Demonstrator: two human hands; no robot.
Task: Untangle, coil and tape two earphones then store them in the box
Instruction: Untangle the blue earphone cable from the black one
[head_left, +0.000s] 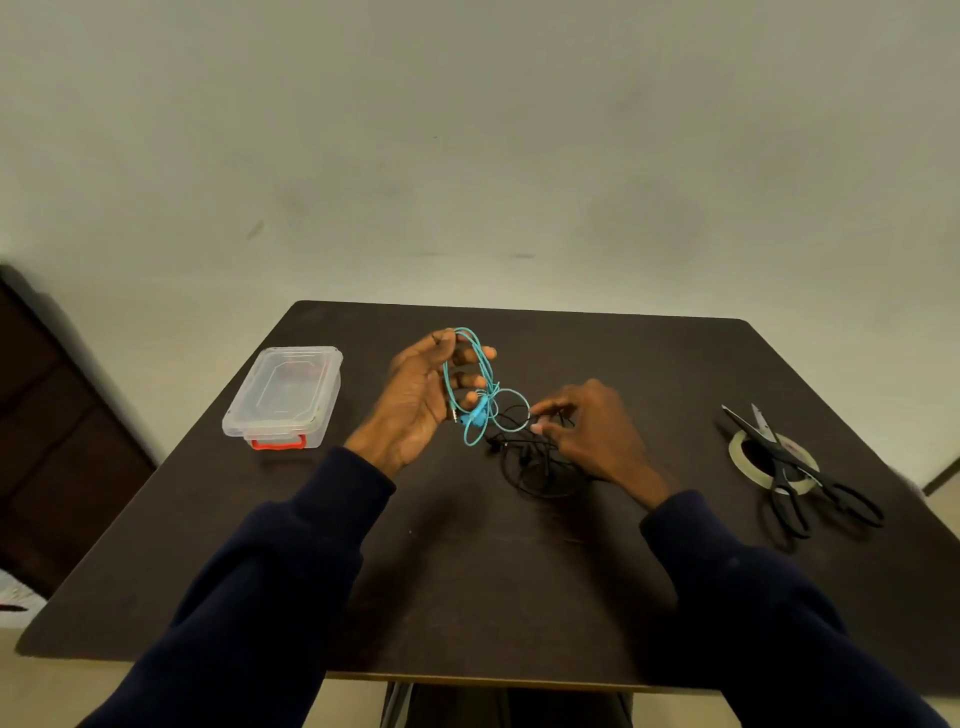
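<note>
Step in hand: freeing the teal earphone (480, 415) from the black earphone (519, 443) while coiling it, by my reading
Left hand (415, 400): raised at the centre of the frame, palm turned inward, fingers spread and partly curled, with teal loops wound around them and the thumb on top
Right hand (592, 431): low, just right of centre, thumb and forefinger pinched together where the last teal loop crosses a black strand; teal looks the likelier catch, but it is hard to be sure
Black earphone: lies in a loose ring on the table (467, 597) under and beside the right hand, touching the teal tail
Box (283, 395): centre left, clear, lid on, red latch facing the person, well apart from the cables
Tape roll (735, 449) and scissors (779, 457): far right, scissors resting across the roll, untouched
Doing it well: keep the wound loops snug on the left fingers, draw the teal tail out slowly through the crossing rather than yanking, and let the black wire stay flat so it does not lift along
Risk: a sharp pull could tighten the crossing or slip loops off the fingers
</note>
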